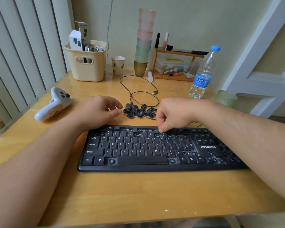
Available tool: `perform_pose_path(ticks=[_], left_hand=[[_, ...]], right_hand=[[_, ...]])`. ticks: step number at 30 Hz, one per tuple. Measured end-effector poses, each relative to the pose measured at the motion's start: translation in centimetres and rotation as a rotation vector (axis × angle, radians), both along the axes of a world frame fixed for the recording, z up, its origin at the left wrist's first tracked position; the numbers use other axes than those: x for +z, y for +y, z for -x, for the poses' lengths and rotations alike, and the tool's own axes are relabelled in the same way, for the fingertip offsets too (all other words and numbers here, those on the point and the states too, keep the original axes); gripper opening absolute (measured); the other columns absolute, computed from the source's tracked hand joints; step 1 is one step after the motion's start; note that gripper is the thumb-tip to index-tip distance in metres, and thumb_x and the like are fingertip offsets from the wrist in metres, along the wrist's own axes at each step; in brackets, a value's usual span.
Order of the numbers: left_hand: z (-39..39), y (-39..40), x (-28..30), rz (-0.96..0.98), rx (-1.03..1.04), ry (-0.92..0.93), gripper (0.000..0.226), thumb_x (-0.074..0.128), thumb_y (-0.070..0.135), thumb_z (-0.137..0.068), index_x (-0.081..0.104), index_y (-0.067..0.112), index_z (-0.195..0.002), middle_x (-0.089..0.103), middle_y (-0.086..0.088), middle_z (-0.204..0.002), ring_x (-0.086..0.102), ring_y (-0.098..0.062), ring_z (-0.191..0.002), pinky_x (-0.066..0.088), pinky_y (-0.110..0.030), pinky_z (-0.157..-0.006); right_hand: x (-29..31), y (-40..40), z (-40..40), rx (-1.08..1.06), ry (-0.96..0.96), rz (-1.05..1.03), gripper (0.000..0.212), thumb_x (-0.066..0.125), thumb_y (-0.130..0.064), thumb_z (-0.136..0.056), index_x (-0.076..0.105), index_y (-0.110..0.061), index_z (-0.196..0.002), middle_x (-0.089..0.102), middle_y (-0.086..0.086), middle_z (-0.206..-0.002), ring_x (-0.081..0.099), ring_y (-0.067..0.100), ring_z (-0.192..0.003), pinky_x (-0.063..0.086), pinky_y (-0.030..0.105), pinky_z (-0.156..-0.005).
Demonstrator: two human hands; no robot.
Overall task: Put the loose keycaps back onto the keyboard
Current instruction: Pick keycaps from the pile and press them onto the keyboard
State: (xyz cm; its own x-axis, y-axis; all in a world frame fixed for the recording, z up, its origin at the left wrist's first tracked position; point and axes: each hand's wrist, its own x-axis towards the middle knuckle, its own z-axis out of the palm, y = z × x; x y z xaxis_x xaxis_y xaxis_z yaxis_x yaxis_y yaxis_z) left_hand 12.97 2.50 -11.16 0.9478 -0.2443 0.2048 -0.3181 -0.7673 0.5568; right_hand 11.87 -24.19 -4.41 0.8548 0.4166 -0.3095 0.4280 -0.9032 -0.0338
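Observation:
A black keyboard (145, 150) lies on the wooden table, with several keys gone and blue stems showing in the gaps. Just behind it sits a pile of loose black keycaps (139, 111). My right hand (173, 114) hovers over the keyboard's top rows with fingers curled, thumb and fingertip pressing down near the function row; a keycap under the fingertips is not plainly visible. My left hand (99, 109) rests on the table left of the pile, fingers loosely curled and holding nothing, fingertips close to the nearest keycaps.
A black USB cable (138, 91) loops behind the pile. A white controller (53, 104) lies at the left. A cream basket (87, 61), paper cup (118, 65), stacked cups (144, 41), small wooden shelf (176, 63) and water bottle (203, 73) stand along the back.

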Motion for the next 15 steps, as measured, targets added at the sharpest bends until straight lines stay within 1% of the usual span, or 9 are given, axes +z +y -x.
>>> perform_pose_path(ticks=[3,7,8,9,10,11,12,13,15], left_hand=[[0.0,0.0,0.0,-0.002,0.002,0.005,0.020,0.066,0.042,-0.098,0.072,0.036,-0.116,0.065,0.015,-0.098,0.059,-0.001,-0.097,0.048,-0.032,-0.089],[0.0,0.0,0.0,0.001,0.004,-0.002,0.019,0.067,0.041,-0.098,0.073,0.036,-0.115,0.065,0.016,-0.096,0.059,-0.001,-0.097,0.047,-0.031,-0.087],[0.0,0.0,0.0,0.002,0.006,0.001,0.020,0.067,0.041,-0.098,0.073,0.035,-0.115,0.065,0.017,-0.097,0.058,0.001,-0.096,0.048,-0.031,-0.088],[0.0,0.0,0.0,0.001,0.008,0.003,0.020,0.066,0.042,-0.098,0.073,0.035,-0.115,0.064,0.017,-0.097,0.057,0.001,-0.095,0.048,-0.031,-0.087],[0.0,0.0,0.0,0.001,0.009,0.003,0.020,0.066,0.041,-0.098,0.074,0.035,-0.115,0.064,0.017,-0.097,0.057,0.000,-0.095,0.047,-0.031,-0.087],[0.0,0.0,0.0,0.003,0.011,0.002,0.020,0.067,0.041,-0.098,0.074,0.035,-0.115,0.064,0.017,-0.097,0.058,-0.002,-0.095,0.047,-0.031,-0.087],[0.0,0.0,0.0,0.005,0.012,0.002,0.020,0.067,0.041,-0.098,0.074,0.034,-0.115,0.065,0.016,-0.097,0.060,-0.005,-0.096,0.048,-0.031,-0.088],[0.0,0.1,0.1,0.004,0.011,0.004,0.020,0.067,0.041,-0.098,0.074,0.034,-0.115,0.065,0.016,-0.098,0.061,-0.008,-0.098,0.049,-0.031,-0.089],[-0.1,0.1,0.1,-0.007,0.008,0.015,0.020,0.066,0.042,-0.098,0.074,0.035,-0.115,0.066,0.015,-0.099,0.062,-0.010,-0.101,0.051,-0.033,-0.093]], right_hand=[[0.1,0.3,-0.1,0.001,0.011,0.026,0.016,0.081,-0.034,-0.087,0.073,-0.029,-0.074,0.071,-0.014,-0.078,0.061,0.004,-0.075,0.044,0.026,-0.062],[0.4,0.2,0.0,-0.032,0.054,-0.020,0.014,0.083,-0.032,-0.086,0.075,-0.028,-0.075,0.074,-0.012,-0.077,0.064,0.006,-0.072,0.044,0.024,-0.061],[0.6,0.0,0.1,-0.045,0.078,-0.058,0.011,0.083,-0.030,-0.086,0.077,-0.026,-0.078,0.075,-0.011,-0.076,0.065,0.006,-0.069,0.045,0.022,-0.059],[0.9,-0.3,0.2,-0.067,0.104,-0.113,0.008,0.082,-0.026,-0.088,0.078,-0.023,-0.082,0.073,-0.011,-0.071,0.064,0.003,-0.061,0.045,0.019,-0.052],[1.1,-0.7,0.2,-0.101,0.123,-0.166,0.006,0.080,-0.022,-0.089,0.079,-0.018,-0.085,0.070,-0.011,-0.063,0.059,-0.001,-0.051,0.043,0.016,-0.045],[1.2,-1.1,0.2,-0.133,0.129,-0.211,0.006,0.080,-0.019,-0.090,0.079,-0.015,-0.086,0.067,-0.011,-0.057,0.055,-0.002,-0.045,0.040,0.013,-0.041],[1.1,-1.5,0.0,-0.152,0.124,-0.238,0.006,0.080,-0.019,-0.090,0.079,-0.015,-0.086,0.067,-0.010,-0.056,0.054,-0.001,-0.045,0.041,0.014,-0.043],[0.8,-1.7,-0.1,-0.163,0.117,-0.256,0.007,0.081,-0.021,-0.089,0.079,-0.018,-0.083,0.070,-0.007,-0.061,0.057,0.003,-0.049,0.045,0.019,-0.048],[0.0,-1.7,-0.4,-0.176,0.104,-0.261,0.008,0.084,-0.028,-0.085,0.080,-0.023,-0.079,0.076,-0.005,-0.073,0.064,0.018,-0.065,0.054,0.036,-0.063]])
